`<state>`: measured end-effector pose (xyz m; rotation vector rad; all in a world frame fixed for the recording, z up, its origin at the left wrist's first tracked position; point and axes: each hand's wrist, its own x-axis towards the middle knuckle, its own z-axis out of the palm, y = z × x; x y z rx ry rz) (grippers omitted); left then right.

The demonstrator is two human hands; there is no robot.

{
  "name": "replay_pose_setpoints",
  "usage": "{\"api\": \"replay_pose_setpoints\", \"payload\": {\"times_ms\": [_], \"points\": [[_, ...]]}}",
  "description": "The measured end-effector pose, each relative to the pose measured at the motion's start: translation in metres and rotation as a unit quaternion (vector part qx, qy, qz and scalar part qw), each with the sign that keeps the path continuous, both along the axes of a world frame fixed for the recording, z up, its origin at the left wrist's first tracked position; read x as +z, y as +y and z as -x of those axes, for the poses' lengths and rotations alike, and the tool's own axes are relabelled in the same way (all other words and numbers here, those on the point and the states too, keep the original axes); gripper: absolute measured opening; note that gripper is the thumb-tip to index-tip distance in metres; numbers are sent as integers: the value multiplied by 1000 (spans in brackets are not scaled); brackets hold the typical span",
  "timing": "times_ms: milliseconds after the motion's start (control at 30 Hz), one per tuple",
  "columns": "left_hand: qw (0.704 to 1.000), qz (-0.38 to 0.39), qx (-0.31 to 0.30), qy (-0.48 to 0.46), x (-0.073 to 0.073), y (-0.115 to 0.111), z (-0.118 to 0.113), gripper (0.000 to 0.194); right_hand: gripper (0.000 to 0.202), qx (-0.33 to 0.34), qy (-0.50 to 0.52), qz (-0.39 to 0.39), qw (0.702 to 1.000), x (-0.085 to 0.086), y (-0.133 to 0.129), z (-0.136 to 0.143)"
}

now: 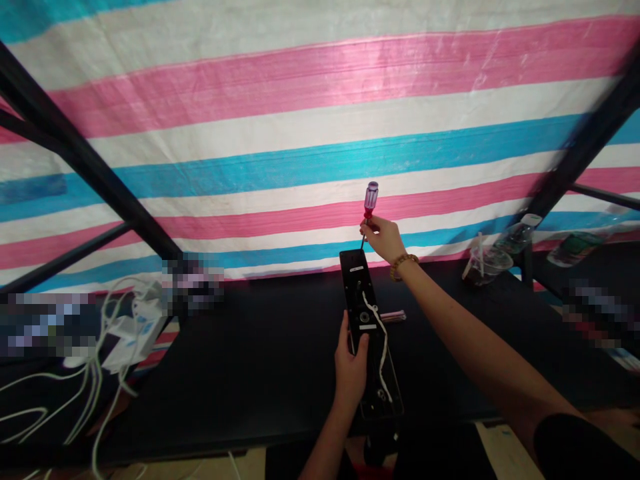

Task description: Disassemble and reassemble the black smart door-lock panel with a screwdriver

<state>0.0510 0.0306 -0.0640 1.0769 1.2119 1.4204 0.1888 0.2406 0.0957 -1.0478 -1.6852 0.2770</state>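
My left hand [351, 367] grips the side of a long black housing [354, 293], thumb on its face and fingers at its left edge. A white cable [383, 347] runs down the inside of the housing, and small white labels are stuck on it. Between the fingertips of my right hand [384, 238] is the lower part of a screwdriver [371, 199] with a clear purple and red handle. The screwdriver stands nearly upright, its tip at the housing's far end; whether it sits in a screw is too small to tell. A thin pinkish packet or strip [394, 317] lies right of the housing.
Black tabletop [250, 373] spreads under the work. White cables and a white power strip [145, 337] lie tangled at left. A plastic cup [485, 263] and a clear bottle [520, 233] stand at back right. Dark metal frame bars [95, 167] slant before a striped sheet [320, 153].
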Motion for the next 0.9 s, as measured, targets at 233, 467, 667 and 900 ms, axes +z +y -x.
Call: {"api": "replay_pose_setpoints", "payload": {"times_ms": [233,467,667,900], "points": [[1000,-5,-4,7,1,-1,1,70,19,-7,-68,26,997,8,-4,1],[1000,-4,-3,2,-3,0,0,70,20,23,-89,30,995,9,-3,8],[1000,6,-5,8,0,2,2,70,5,3,-43,32,999,7,2,8],[999,35,-5,6,2,3,2,79,16,26,-29,33,999,7,0,5]]}}
